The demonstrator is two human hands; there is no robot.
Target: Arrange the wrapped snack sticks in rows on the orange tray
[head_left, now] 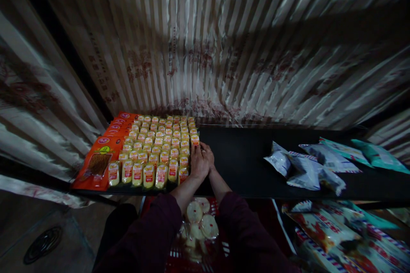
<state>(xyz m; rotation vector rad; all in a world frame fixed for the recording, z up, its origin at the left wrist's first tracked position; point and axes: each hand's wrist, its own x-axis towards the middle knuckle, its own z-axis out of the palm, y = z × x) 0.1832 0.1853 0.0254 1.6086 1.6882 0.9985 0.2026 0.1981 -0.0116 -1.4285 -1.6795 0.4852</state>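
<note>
Rows of small yellow packs (149, 175) in clear wrap with red-and-white labels stand close together on the left part of a black shelf (230, 158). My left hand (199, 165) is at the right end of these rows, its fingers closed on a snack pack (194, 139) that stands at the row's edge. Pressed against it is my right hand (208, 155), with curled fingers; what they hold, if anything, is hidden. Below the shelf edge, between my forearms, several round pale packs (209, 226) lie in a red basket (226, 249).
Orange snack bags (101, 164) line the shelf's left end. Silver bags (304, 170) and teal bags (379, 155) lie loosely to the right. More printed bags (333, 230) sit below on the right. A striped, printed sheet (205, 51) hangs behind the shelf.
</note>
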